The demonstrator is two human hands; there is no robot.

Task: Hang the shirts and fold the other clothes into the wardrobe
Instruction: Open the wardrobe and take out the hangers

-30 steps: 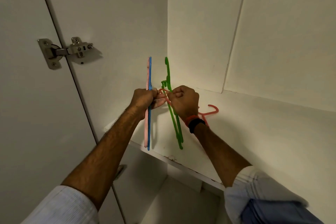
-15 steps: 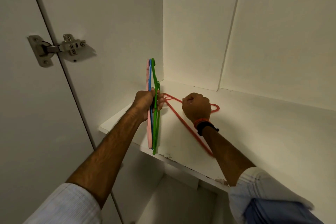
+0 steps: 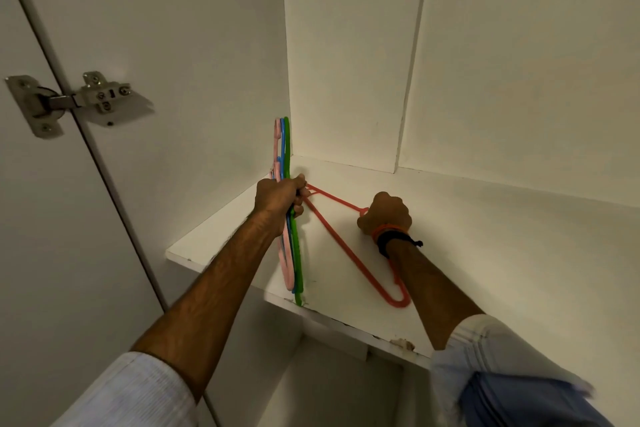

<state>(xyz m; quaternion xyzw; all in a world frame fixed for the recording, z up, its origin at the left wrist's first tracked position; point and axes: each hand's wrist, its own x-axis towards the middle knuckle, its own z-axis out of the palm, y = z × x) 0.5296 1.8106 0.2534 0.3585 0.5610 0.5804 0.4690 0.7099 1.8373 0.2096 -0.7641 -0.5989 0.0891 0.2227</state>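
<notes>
My left hand (image 3: 280, 198) gripping pink, blue and green hangers (image 3: 293, 253) upright on the wardrobe shelf (image 3: 485, 253), my right hand (image 3: 384, 213) clenched on the red hanger (image 3: 349, 255) lying flat beside them

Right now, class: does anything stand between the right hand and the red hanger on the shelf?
Nothing visible does. The right hand already grips the red hanger at its hook end; the hanger lies on the shelf.
</notes>
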